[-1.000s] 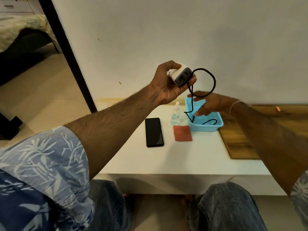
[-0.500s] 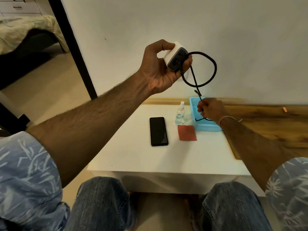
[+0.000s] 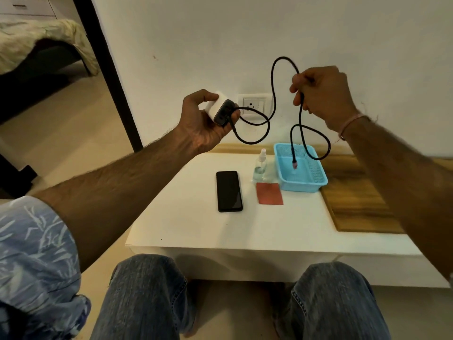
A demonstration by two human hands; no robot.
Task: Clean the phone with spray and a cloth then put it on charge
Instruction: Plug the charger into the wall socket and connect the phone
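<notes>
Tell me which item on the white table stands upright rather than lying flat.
The small clear spray bottle. It stands on its base between the phone and the blue basket, while the phone and the red cloth lie flat.

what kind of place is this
Probably a home bedroom: a bed with a rumpled cream cover stands beyond the dark door frame, and a low white table sits under a white wall socket.

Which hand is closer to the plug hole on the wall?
Left. The left hand, holding the charger, is just beside the wall socket. The right hand is farther off, holding the cable.
</notes>
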